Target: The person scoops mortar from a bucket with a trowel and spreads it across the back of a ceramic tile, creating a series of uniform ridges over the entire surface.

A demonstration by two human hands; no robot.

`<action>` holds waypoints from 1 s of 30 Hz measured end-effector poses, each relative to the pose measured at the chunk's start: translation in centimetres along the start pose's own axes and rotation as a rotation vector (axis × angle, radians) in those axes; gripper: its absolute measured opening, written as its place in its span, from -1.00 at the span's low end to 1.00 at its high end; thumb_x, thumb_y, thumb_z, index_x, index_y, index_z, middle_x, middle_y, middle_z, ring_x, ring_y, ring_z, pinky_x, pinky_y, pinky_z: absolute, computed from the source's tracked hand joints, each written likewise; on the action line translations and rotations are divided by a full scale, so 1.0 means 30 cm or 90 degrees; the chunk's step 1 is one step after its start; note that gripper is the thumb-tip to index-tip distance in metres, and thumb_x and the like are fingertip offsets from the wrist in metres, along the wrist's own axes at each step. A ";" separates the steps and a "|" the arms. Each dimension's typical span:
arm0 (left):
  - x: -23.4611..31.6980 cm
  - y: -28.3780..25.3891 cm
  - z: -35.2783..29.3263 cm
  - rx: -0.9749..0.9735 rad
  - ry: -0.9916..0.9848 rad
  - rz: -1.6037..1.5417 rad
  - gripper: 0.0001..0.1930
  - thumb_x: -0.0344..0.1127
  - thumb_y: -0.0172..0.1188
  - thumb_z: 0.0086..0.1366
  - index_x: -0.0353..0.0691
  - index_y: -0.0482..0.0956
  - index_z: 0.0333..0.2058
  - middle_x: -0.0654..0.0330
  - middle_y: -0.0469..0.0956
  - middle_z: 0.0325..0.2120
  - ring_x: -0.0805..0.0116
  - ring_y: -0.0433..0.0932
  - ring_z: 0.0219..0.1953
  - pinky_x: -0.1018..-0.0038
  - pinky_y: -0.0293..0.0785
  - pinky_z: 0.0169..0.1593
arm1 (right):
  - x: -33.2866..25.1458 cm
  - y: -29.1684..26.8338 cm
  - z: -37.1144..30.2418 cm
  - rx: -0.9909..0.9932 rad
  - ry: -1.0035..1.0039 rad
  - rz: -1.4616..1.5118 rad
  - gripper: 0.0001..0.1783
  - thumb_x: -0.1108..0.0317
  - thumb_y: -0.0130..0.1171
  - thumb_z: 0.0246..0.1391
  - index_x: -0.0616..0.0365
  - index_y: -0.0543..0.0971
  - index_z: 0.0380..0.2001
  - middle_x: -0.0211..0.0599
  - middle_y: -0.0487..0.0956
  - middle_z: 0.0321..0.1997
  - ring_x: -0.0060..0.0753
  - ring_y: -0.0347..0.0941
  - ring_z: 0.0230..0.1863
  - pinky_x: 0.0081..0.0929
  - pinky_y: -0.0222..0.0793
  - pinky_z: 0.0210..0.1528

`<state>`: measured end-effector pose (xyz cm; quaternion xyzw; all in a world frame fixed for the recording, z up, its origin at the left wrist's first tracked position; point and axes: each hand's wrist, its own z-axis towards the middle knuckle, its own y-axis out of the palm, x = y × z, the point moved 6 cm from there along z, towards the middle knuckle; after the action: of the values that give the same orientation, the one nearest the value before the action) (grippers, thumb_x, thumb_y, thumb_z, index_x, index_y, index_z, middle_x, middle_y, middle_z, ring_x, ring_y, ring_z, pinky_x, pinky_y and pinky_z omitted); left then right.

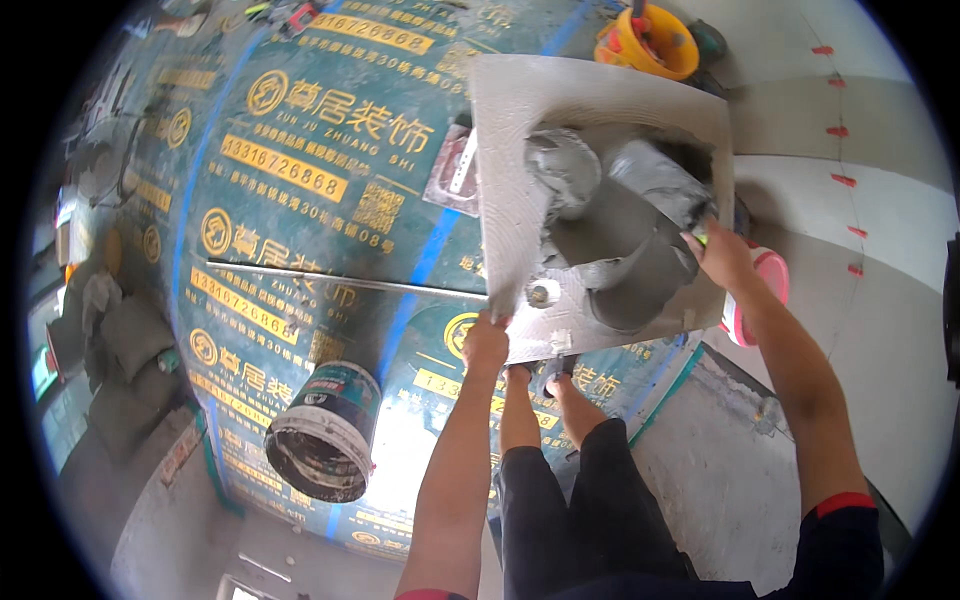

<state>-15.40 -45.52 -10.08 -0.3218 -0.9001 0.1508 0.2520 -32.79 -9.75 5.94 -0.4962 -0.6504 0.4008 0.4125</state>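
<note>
Nearest, to the left of the left hand (pixel 486 343) and behind it, there is a bucket (pixel 342 388) with a dirty mouth. The left hand is closed on the tile (pixel 508 130) at its near left corner; how the thumb sits, I cannot tell. A rod (pixel 345 280) ends just beside this hand; whether they touch is not clear. The tile is before the person, between both hands and beyond the left. At its right side, the right hand (pixel 724 262) is wrapped around a handle (pixel 702 240), probably of a trowel. The paste (pixel 640 292) is thick in the middle, while the margins have only a thin, streaked coat. So I judge the spreading perhaps half done: the heap is not yet made even. Just beside the right wrist is a red tub (pixel 773 285). Ahead of the left hand lies a float (pixel 453 170); farthest, beyond both hands, a yellow bucket (pixel 622 52).
</note>
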 end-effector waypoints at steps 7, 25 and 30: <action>-0.139 0.047 0.059 0.092 0.063 0.019 -0.54 -0.26 0.02 0.15 -0.17 0.31 0.06 -0.15 0.51 -0.25 -0.16 0.47 -0.16 0.05 0.36 -0.11 | -0.519 0.080 -0.064 -0.475 0.521 1.520 -0.56 -0.18 -0.03 0.10 -0.06 0.26 -0.53 -0.50 0.27 -0.68 -0.60 0.13 -0.77 -0.59 0.10 -0.69; -0.018 -0.031 -0.042 0.125 -0.071 -0.014 -0.52 -0.07 0.11 0.16 -0.24 0.41 -0.02 -0.18 0.50 -0.19 -0.19 0.45 -0.11 0.11 0.36 -0.09 | 0.011 -0.012 -0.020 -0.226 -0.008 0.180 -0.41 -0.12 -0.13 0.13 0.29 0.44 -0.21 0.10 0.56 -0.36 0.10 0.52 -0.32 -0.13 0.44 -0.29; 0.066 0.004 -0.045 0.118 -0.104 -0.005 -0.49 -0.06 0.13 0.15 -0.35 0.43 -0.05 -0.21 0.47 -0.15 -0.16 0.42 -0.05 0.17 0.34 -0.01 | 0.392 0.039 0.205 -0.239 0.238 0.253 -0.36 -0.18 -0.16 0.13 0.29 0.49 -0.25 0.09 0.56 -0.39 0.07 0.52 -0.34 -0.11 0.42 -0.28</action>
<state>-15.91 -44.01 -8.31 -0.2802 -0.9011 0.2578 0.2074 -40.13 1.24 4.40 -0.7457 -0.5167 0.2484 0.3395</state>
